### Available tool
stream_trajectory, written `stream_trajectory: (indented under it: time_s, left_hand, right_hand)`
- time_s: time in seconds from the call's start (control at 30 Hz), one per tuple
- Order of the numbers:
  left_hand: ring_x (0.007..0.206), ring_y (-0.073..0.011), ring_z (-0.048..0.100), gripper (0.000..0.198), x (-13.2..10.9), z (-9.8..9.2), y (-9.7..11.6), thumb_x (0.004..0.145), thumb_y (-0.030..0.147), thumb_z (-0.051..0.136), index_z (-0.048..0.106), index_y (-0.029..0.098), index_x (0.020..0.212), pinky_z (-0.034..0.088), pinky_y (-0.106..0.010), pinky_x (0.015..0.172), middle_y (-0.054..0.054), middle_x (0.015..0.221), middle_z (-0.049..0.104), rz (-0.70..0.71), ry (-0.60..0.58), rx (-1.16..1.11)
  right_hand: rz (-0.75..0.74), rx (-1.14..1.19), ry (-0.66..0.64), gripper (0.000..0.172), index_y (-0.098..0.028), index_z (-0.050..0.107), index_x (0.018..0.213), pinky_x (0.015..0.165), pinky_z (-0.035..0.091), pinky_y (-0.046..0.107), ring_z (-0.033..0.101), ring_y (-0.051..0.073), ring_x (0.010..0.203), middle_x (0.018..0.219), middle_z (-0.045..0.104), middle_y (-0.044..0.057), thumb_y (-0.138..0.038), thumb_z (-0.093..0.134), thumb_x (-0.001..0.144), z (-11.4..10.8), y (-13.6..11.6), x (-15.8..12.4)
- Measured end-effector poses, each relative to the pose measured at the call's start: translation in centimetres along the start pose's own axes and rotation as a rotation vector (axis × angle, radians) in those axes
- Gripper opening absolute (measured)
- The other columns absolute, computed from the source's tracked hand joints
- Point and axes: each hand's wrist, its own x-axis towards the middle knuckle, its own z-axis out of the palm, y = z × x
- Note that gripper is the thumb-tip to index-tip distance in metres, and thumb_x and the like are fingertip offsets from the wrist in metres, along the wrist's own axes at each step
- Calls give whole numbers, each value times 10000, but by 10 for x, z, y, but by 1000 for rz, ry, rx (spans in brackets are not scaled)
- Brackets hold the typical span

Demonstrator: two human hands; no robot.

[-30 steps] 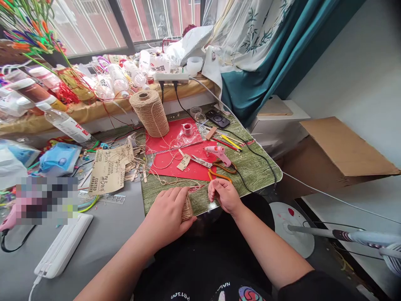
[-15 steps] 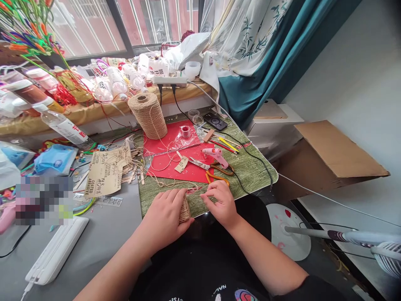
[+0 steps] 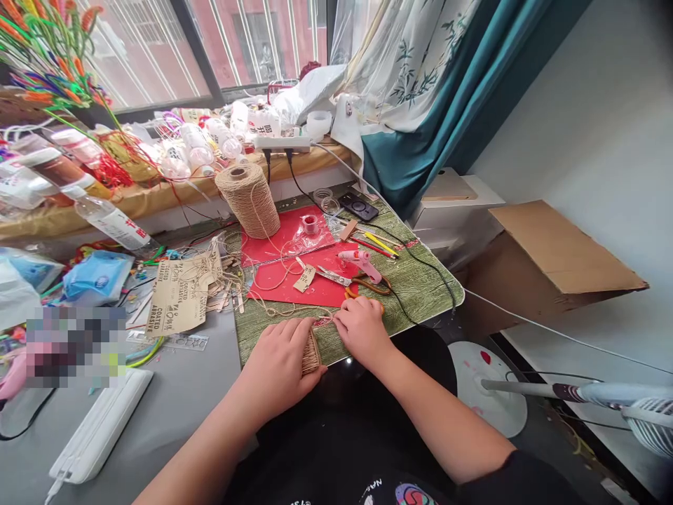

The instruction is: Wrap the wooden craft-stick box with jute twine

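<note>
My left hand [image 3: 281, 358] is closed around a small piece wrapped in twine [image 3: 311, 352], at the front edge of the green wood-grain mat; most of the piece is hidden under the palm. Just to its right, my right hand [image 3: 362, 330] pinches the loose twine [image 3: 326, 317] between thumb and finger. That strand runs back over the mat toward a big spool of twine [image 3: 248, 201] standing upright. Scissors [image 3: 336, 277] with orange-brown handles lie beyond my right hand, beside a pink hot glue gun [image 3: 362, 264].
Red sheets [image 3: 278, 280] with a scrap of sandpaper [image 3: 305, 278] lie ahead. A larger sandpaper sheet [image 3: 179, 298] and wooden sticks are to the left. A phone [image 3: 358, 207], pencils [image 3: 383, 242] and a black cable [image 3: 428, 259] occupy the right. A white power strip [image 3: 102, 428] sits near left.
My right hand has moved slightly left and forward, its fingers now closed on the twine. My left hand keeps its hold on the twine-wrapped piece. The camera view has tilted a little.
</note>
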Motion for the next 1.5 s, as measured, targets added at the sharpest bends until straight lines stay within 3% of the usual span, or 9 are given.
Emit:
stream_trajectory:
  time_s: [0.23, 0.37, 0.6, 0.7, 0.8, 0.93, 1.03, 1.17, 1.5]
  left_hand:
    - [1264, -367, 609, 661, -1, 0, 0, 914, 487, 673, 478, 155, 1451, 448, -539, 1075, -173, 1358, 651, -9, -1, -6]
    - [1271, -365, 610, 679, -1, 0, -1, 909, 493, 676, 463, 166, 1466, 439, -530, 1087, -172, 1366, 646, -13, -2, -11]
    - [1273, -366, 611, 683, -1, 2, -1, 910, 500, 679, 459, 172, 1467, 442, -541, 1092, -173, 1365, 647, -8, 7, -24]
    - [1279, -367, 609, 689, -1, 3, 0, 909, 499, 682, 460, 166, 1470, 443, -543, 1100, -174, 1372, 645, -8, 8, -24]
    - [1290, -373, 607, 701, -1, 3, -1, 907, 491, 681, 450, 159, 1479, 446, -549, 1101, -184, 1393, 636, -5, 15, -22]
    - [1320, -375, 600, 890, -2, 5, -2, 880, 484, 714, 287, 156, 1589, 451, -543, 1104, -202, 1443, 610, 5, 50, -42]
    - [1310, -380, 611, 1024, -3, 6, -2, 859, 468, 744, 159, 148, 1638, 462, -544, 1092, -219, 1449, 603, 1, 76, -55]
    - [1285, -392, 622, 1028, -3, 7, -2, 871, 482, 737, 144, 157, 1646, 475, -562, 1070, -220, 1421, 619, 0, 78, -58]
    - [1334, -361, 583, 884, -23, 14, -13, 920, 464, 708, 209, 243, 1615, 477, -567, 1112, -186, 1483, 555, -66, 239, -262]
  right_hand:
    - [-97, -118, -359, 203, -200, 755, 794, 768, 331, 380, 585, 224, 851, 827, 711, 56, -104, 659, 945, -93, 37, -32]
    - [-64, -101, -260, 238, -224, 736, 705, 738, 359, 380, 588, 230, 798, 782, 696, 49, -284, 761, 933, -118, 51, -39]
    - [-208, 251, -185, 314, -245, 704, 664, 688, 459, 384, 602, 224, 735, 717, 663, 39, -367, 763, 947, -104, 32, -32]
    - [-191, 461, -187, 71, -272, 795, 943, 783, 549, 375, 679, 229, 880, 937, 736, 46, -325, 749, 955, -101, 22, -24]
    - [-178, 557, -136, 380, -277, 706, 1324, 1015, 545, 434, 681, 261, 1129, 1211, 736, 75, -283, 747, 946, -85, 12, -11]
    - [-205, 710, -86, 393, -222, 627, 1418, 1129, 479, 462, 623, 266, 1288, 1359, 699, 116, -260, 616, 1026, -42, -2, 7]
    - [-166, 805, -130, 304, -202, 673, 1308, 919, 560, 381, 696, 219, 977, 1103, 751, 86, -307, 616, 1029, -15, -6, 15]
    - [-147, 913, -114, 204, -190, 717, 998, 693, 502, 282, 588, 154, 729, 867, 655, 23, -365, 617, 1029, -1, -5, 18]
    - [-196, 972, 34, 206, -220, 761, 1065, 761, 521, 325, 630, 181, 777, 858, 679, 35, -368, 619, 1037, -14, -16, 18]
